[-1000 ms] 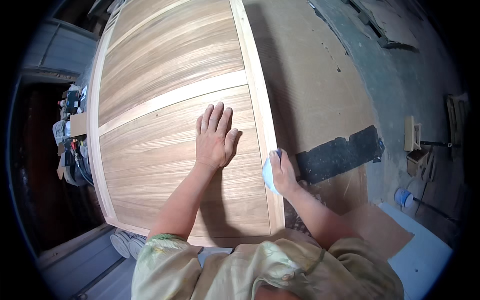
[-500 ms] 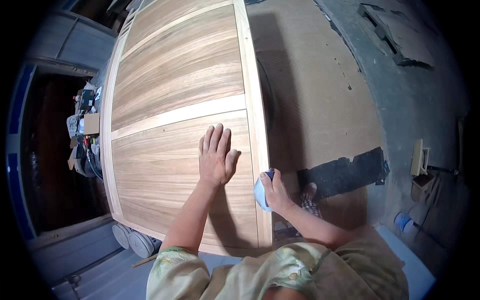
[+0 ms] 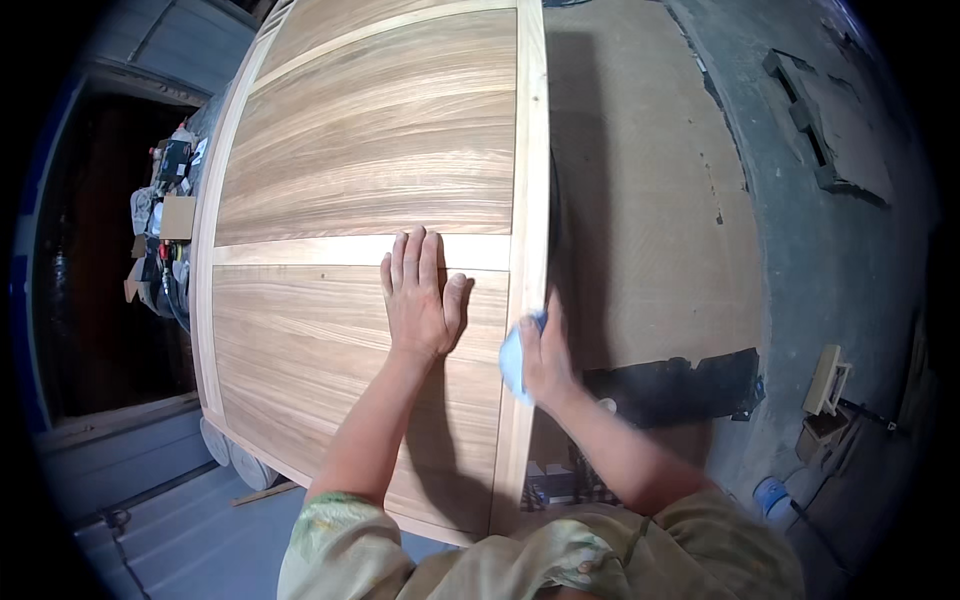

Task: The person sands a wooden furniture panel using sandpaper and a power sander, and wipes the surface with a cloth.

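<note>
A large framed wooden panel (image 3: pixel 365 150) with pale rails and streaky brown boards lies before me. My left hand (image 3: pixel 420 310) rests flat on it, fingers outstretched, the tips over the pale cross rail (image 3: pixel 300 252). At the right-hand edge, my right hand (image 3: pixel 546 352) is closed around a light-blue round sanding disc (image 3: pixel 513 362). The disc lies against the pale side rail (image 3: pixel 527 200), with part of it over the top face. Fingers on the outer side of that edge are partly hidden.
Beyond the left edge stands a heap of small boxes, bottles and tools (image 3: pixel 170 220). Round lidded buckets (image 3: pixel 250 468) sit below the near left corner. Brown floor covering (image 3: pixel 660 200) with a black patch (image 3: pixel 680 390) lies to the right, near a wooden-handled tool (image 3: pixel 828 382).
My right hand has slid the sanding disc a little farther along the panel's edge. My left hand has moved forward onto the cross rail. The view has turned slightly.
</note>
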`<control>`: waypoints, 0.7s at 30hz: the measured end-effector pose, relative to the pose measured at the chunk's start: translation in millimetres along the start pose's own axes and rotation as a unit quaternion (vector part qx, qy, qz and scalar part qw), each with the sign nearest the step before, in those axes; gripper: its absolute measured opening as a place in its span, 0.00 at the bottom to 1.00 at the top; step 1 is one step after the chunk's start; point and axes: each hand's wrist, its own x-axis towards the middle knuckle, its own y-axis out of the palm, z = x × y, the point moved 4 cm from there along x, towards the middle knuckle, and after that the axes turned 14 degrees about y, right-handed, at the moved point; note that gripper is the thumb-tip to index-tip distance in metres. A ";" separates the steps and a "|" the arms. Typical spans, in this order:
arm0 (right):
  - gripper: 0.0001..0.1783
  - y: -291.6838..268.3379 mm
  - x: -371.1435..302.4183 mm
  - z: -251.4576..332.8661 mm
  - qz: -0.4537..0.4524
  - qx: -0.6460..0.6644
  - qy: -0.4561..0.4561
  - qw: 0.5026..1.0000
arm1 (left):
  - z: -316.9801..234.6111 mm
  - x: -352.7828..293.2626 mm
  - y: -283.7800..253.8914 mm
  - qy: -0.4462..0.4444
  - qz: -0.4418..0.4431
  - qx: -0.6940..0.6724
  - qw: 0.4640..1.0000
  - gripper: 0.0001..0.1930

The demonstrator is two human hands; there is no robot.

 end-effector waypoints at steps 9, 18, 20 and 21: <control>0.39 -13.1 169.9 35.4 -0.051 0.031 0.023 0.998 | 2.1 7.7 5.5 -0.016 0.007 -0.024 1.000 0.32; 0.38 -32.9 247.9 86.4 -0.019 0.018 0.054 0.998 | 1.5 3.5 -0.9 -0.024 0.023 -0.051 0.998 0.35; 0.37 -48.8 295.4 96.3 -0.122 -0.083 0.009 0.989 | -1.1 10.7 3.1 -0.014 0.029 -0.063 0.997 0.35; 0.38 -48.2 293.4 84.4 -0.122 -0.059 -0.004 0.991 | -0.9 11.0 1.8 -0.018 0.033 -0.071 0.997 0.35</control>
